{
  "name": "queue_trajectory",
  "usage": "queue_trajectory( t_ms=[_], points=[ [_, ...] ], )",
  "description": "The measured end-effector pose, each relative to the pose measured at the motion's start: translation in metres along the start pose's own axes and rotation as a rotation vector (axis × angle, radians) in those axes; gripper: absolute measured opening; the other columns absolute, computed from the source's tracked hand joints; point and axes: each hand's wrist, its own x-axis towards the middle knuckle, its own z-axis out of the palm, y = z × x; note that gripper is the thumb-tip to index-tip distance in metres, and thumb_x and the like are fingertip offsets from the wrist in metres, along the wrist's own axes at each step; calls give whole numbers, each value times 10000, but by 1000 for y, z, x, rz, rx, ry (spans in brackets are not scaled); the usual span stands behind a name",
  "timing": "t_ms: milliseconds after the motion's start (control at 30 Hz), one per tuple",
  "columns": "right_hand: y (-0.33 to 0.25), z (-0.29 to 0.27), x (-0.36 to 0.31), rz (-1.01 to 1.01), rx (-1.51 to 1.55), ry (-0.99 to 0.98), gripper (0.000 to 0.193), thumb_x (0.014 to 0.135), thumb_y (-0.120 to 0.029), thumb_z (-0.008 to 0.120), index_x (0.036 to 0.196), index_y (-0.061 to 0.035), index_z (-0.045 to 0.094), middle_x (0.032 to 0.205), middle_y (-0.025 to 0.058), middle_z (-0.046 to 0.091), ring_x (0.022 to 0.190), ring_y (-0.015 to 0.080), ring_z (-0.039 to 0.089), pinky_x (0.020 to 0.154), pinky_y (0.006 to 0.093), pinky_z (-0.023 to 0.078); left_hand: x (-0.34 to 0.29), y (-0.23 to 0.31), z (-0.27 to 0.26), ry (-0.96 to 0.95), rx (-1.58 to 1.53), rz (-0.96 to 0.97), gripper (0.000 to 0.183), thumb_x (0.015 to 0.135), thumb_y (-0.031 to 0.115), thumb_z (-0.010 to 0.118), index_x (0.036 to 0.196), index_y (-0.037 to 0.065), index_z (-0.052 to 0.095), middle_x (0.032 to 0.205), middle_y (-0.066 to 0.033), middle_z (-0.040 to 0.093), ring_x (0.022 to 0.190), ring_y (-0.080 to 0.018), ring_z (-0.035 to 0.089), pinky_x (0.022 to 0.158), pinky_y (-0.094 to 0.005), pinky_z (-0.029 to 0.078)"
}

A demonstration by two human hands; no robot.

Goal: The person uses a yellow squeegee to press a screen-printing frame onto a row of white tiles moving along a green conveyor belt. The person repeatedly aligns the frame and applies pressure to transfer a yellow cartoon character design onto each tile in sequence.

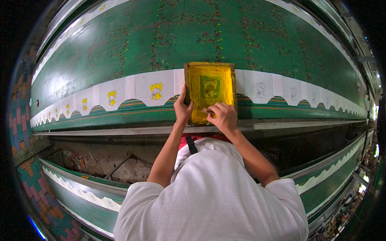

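A wooden-framed printing screen, smeared with yellow ink, lies over a white scalloped strip on a long green table. Through its mesh a bear figure shows. My left hand grips the frame's left side, thumb and fingers along the edge. Inside the near part of the frame, my right hand is closed around a small squeegee; only its reddish-brown end shows, the rest being covered by my fingers. Left of the screen, the bears on the strip have yellow fill; to the right, bears are only outlined.
The green table is spotted with dried ink and carries another white strip along its far edge. A pale rail runs along its near edge, by my waist. Behind me stands another green table with white strips. Coloured paving lies at the left.
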Motion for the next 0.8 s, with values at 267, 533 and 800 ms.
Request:
queue_trajectory(
  t_ms=[267,533,800],
  points=[
    [7,-2,-3,-90,25,-34,191,803,-193,862,971,-128,799,898,21,699,881,254,715,757,428,561,5,-3,1,74,47,171,869,908,-9,726,1725,103,450,1484,-248,709,1081,-145,738,885,-305,563],
    [6,4,-4,-181,-48,-192,200,841,-255,808,952,-109,731,911,62,661,903,292,700,773,467,563,-1,0,-3,-79,1,-87,883,934,-40,749,1743,114,429,1638,-202,613,1442,-223,638,1066,-346,546],
    [0,5,-9,-174,-94,-214,238,844,-257,808,1024,-118,740,951,50,694,922,278,728,771,455,581,-4,1,-2,-41,-5,-66,925,896,-27,772,1740,142,434,1564,-214,668,1379,-309,703,1034,-361,566]
  ],
)
